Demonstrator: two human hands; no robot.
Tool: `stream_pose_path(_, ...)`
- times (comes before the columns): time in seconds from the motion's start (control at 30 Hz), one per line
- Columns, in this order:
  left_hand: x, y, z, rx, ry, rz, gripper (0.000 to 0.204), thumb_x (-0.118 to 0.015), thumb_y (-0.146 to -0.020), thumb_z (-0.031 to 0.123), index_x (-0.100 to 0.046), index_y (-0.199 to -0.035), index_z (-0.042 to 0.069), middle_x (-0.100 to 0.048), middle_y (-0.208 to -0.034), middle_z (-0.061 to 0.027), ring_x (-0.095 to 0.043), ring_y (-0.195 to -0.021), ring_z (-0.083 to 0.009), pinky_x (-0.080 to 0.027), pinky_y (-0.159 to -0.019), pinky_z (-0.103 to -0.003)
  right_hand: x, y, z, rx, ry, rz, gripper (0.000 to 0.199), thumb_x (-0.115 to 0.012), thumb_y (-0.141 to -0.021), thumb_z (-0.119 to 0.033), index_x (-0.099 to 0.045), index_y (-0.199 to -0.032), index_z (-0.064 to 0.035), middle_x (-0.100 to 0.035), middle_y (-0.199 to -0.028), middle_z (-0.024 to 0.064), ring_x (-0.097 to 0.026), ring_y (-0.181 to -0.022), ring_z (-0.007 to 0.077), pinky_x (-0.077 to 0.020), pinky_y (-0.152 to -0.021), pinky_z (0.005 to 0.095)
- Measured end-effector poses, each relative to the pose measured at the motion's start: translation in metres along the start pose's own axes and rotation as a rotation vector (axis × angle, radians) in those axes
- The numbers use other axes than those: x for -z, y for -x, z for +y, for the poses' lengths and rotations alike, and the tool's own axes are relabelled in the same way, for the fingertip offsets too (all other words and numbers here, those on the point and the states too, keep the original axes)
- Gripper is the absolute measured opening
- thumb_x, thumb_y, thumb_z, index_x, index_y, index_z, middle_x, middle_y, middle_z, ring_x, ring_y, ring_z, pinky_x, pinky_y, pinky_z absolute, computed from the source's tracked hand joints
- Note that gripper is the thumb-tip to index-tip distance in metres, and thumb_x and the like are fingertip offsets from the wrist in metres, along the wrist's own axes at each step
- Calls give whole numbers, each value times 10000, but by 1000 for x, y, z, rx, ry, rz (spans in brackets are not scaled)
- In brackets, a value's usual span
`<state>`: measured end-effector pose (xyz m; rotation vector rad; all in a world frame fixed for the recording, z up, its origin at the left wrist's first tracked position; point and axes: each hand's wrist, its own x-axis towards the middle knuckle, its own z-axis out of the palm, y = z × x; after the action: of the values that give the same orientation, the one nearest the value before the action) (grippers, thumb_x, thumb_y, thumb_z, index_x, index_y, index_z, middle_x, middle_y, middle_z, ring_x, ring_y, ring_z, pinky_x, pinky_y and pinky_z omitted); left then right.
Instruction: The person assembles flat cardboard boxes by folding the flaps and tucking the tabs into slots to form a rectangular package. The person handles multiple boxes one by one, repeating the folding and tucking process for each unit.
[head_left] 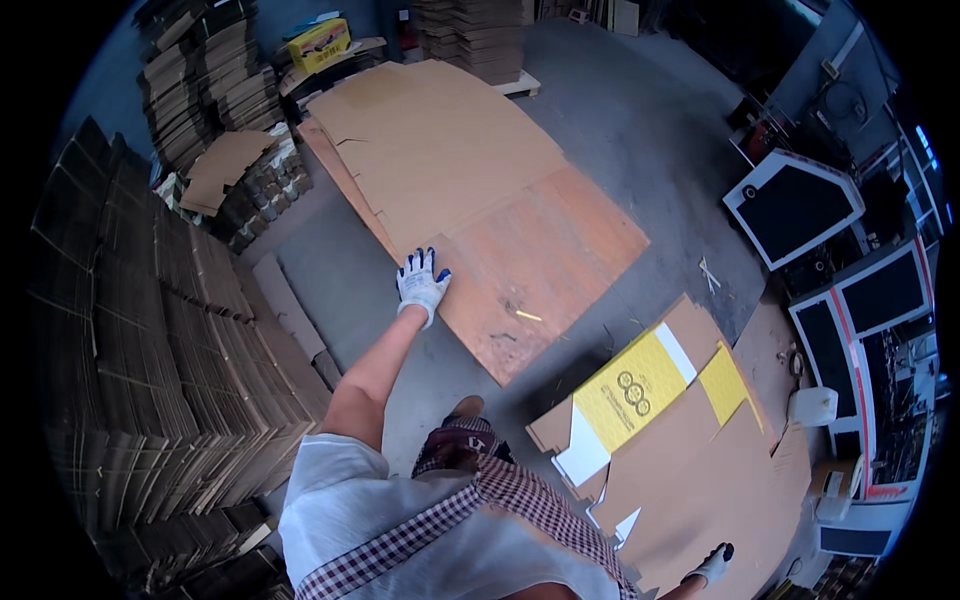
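Observation:
My left hand (422,287), in a white glove with blue fingertips, reaches forward with its fingers spread. It rests at the left edge of a worn wooden board (560,235), by the near corner of a plain brown cardboard sheet (440,140) lying on that board. It grips nothing. Low on the right, my right hand (710,566), in a similar glove with dark fingertips, is on or just over a large brown cardboard blank (690,490) with yellow and white printed panels. Its fingers are small and partly turned away, so their grip is unclear.
Tall stacks of flat cardboard (190,330) line the left side. More piles (470,40) stand at the back, with a yellow box (319,45) beside them. White-framed machinery (795,205) runs along the right. A white plastic container (813,406) sits near the blank.

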<state>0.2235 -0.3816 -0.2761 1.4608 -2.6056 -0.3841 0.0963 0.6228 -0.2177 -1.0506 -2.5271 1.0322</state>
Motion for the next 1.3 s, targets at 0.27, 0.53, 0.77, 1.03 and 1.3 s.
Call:
stream_pose_path(0.27, 8, -25, -34, -145, -294, -175, 881, -429, -910, 691, -329, -1537, 80, -367, -1554, -157, -307, -1445, -342, -117, -1204, -553, -124, 181, -167, 64, -155, -414, 451, -593, -980, -129, -515, -1423, -149, -669, -1079, 5, -588, -836, 95, -441, -662, 247)
stream_pose_path(0.53, -19, 46, -59, 434, 244, 317, 776, -755, -786, 551, -543, -1349, 61, -622, -1167, -106, -589, -1058, -280, -440, -957, -451, -192, 245, -204, 83, -197, -527, 420, -583, -983, -73, -543, -1400, -111, -667, -1081, 26, -587, -881, 77, -491, -706, 211)
stream_pose_path(0.77, -59, 0, -116, 779, 1757, -214, 293, -707, -920, 192, -649, -1172, 54, -684, -1119, -66, -678, -927, -226, -580, -794, -403, -184, 262, -191, 137, 14, -266, 470, -688, -916, -231, -601, -1351, -78, -706, -1143, 72, -646, -963, 139, -513, -872, 290)
stream_pose_path(1.03, -4, 116, 9, 476, 1766, -1122, 331, -616, -938, 94, -589, -1265, 59, -647, -1232, -119, -635, -1133, -306, -505, -1008, -539, -68, 222, -30, -68, 283, 342, 677, -695, -876, -304, -464, -1437, -5, -489, -1463, 201, -477, -1344, 341, -400, -1103, 412)
stream_pose_path(1.3, -35, 284, 130, 512, 1784, -1424, 438, -618, -972, 124, -475, -1376, 33, -573, -1315, -151, -544, -1249, -358, -443, -1078, -583, -8, 143, 147, -776, -918, 508, 485, -801, -818, -365, -679, -1154, -38, -699, -1119, 83, -655, -954, 241, -525, -894, 397)
